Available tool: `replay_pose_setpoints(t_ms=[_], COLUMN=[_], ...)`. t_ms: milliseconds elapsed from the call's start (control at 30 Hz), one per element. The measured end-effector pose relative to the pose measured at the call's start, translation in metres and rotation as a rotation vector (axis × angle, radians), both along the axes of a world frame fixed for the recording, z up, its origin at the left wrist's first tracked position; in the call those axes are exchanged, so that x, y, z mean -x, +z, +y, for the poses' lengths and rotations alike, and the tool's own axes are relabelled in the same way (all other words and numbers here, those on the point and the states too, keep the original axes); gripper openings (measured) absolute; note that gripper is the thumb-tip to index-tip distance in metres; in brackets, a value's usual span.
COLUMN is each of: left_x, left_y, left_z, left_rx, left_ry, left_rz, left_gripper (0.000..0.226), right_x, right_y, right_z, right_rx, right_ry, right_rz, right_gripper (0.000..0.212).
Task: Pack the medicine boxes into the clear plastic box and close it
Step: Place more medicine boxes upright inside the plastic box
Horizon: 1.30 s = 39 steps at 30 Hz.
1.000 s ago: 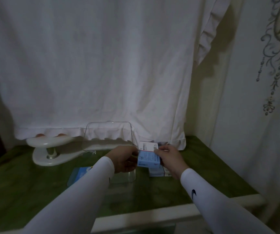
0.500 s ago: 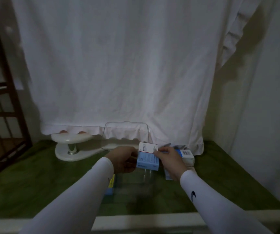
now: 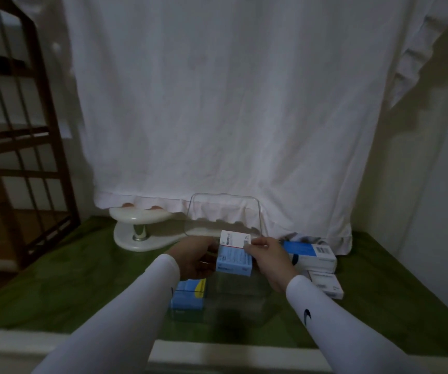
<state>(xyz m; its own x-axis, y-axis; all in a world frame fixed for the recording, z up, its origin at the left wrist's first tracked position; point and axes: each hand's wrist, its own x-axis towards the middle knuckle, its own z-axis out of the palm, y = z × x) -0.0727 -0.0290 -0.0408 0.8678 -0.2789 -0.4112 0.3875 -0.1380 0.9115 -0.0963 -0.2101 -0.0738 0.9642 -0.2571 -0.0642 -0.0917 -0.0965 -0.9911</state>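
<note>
Still held above the clear plastic box (image 3: 240,292), the blue medicine box (image 3: 234,259) stays pinched between left hand (image 3: 196,256) and right hand (image 3: 268,255), fingers curled round its ends.

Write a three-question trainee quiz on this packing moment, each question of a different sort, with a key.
1. True or false: both hands grip the light blue medicine box.
2. Where is the clear plastic box's lid? A: shut flat. B: standing open behind the hands. C: lying on the floor.
3. How many medicine boxes lie on the green tabletop to the right of the right hand?

Key: 1 true; the left hand holds the other side. 2 B. 3 Two visible.
</note>
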Motion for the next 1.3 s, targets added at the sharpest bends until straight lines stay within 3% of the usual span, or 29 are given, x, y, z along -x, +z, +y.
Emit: replay_pose_setpoints(t_ms=[1000,1300], left_x=[-0.002,-0.005], left_y=[-0.012,-0.003], left_z=[0.045,0.048], left_rx=[-0.021,0.037], left_ry=[0.13,0.138], left_rz=[0.04,0.082], left_gripper=[0.024,0.046], right_x=[-0.021,-0.027], right_y=[-0.021,-0.028], right_z=[0.045,0.044], right_rx=[-0.027,-0.086], right_ry=[0.109,0.154], right_rz=[0.058,0.124], right_gripper=[0.018,0.021])
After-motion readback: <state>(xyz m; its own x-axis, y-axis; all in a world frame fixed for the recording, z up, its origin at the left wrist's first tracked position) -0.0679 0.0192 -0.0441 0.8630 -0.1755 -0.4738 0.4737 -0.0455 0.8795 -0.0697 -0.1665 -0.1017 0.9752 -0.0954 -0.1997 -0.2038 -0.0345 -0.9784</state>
